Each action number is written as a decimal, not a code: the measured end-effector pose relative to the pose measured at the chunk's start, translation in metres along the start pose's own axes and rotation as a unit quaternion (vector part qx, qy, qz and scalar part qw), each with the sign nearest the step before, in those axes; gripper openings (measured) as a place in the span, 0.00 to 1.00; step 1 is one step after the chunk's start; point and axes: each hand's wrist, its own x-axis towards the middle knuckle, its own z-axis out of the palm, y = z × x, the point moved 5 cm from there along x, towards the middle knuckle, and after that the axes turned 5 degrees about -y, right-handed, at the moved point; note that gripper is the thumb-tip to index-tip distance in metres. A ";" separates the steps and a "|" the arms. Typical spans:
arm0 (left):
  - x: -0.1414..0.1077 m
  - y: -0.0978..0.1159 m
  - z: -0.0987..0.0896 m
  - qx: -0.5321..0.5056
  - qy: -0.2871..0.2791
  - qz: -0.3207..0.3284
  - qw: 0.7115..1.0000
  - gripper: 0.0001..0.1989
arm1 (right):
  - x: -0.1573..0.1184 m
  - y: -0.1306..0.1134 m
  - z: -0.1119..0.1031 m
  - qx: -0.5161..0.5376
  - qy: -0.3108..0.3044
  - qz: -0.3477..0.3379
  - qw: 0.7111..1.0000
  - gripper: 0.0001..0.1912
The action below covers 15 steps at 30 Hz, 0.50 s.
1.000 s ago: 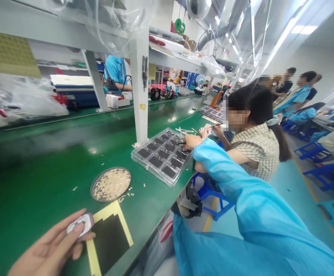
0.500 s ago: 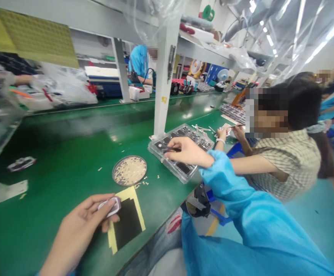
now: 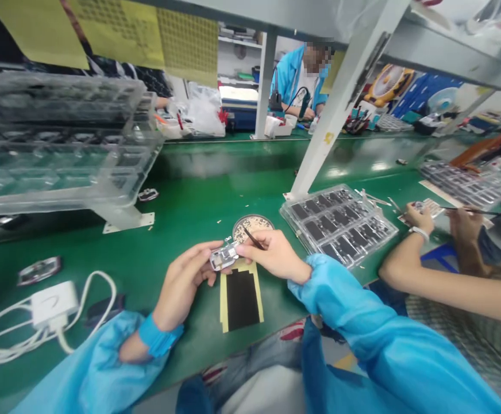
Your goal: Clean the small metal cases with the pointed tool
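Observation:
My left hand (image 3: pixel 185 273) is closed around the edges of a small electronic device (image 3: pixel 223 257), a pale casing with a circuit board showing. Dark tweezers (image 3: pixel 253 237) are in my right hand (image 3: pixel 276 253), their tips pointing up and left, while its fingertips touch the device's right end. Just behind my hands is a round dish (image 3: pixel 253 216) of small beige pieces, partly covered by the right hand. Below them a black sheet (image 3: pixel 244 302) with yellow backing lies on the bench.
On the right sits a clear compartment tray (image 3: pixel 289 223) with black parts, near a co-worker's hands (image 3: pixel 420 218). A metal post (image 3: pixel 332 123) rises behind it. Clear trays (image 3: pixel 116 190) sit on a stand at left, above a white charger (image 3: pixel 54 302) with cable and another casing (image 3: pixel 39 270).
My right hand has moved left from the tray to the device in my left hand, still with the tweezers. The camera view has turned left.

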 end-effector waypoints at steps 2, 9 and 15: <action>-0.002 0.001 0.001 -0.004 -0.010 0.014 1.000 0.16 | -0.002 0.008 0.005 0.013 -0.009 0.018 1.000 0.17; -0.003 0.002 -0.001 0.020 -0.031 0.043 0.998 0.19 | -0.003 0.024 0.016 0.004 -0.029 0.034 0.999 0.19; -0.006 0.005 0.005 0.070 -0.027 0.062 0.995 0.23 | 0.000 0.017 0.012 0.028 -0.005 0.055 0.998 0.18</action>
